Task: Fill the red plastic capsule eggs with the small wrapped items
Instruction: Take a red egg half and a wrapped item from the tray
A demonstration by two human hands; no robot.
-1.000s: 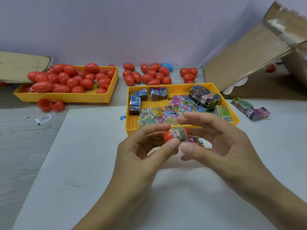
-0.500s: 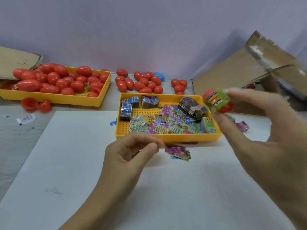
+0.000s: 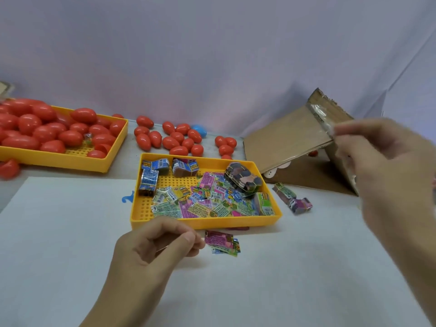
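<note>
White tabletop point(image 3: 283, 291) | left fingers point(image 3: 181, 237) curled, beside wrappers point(image 3: 221, 243) | right fingers point(image 3: 368, 135) blurred, unclear

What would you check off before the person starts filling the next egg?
1. Wrapped items in reach: ok. The near yellow tray holds many, and a few loose wrappers lie just in front of it.
2. Red eggs available: ok. The far yellow tray is heaped with them, and more red eggs lie on the table behind.
3. Left hand free: cannot tell. Its fingers curl loosely beside the wrappers; nothing is plainly visible in them.
4. Right hand free: cannot tell. It is blurred, raised by the cardboard box.
5. White sheet bare before the hands: ok.
</note>
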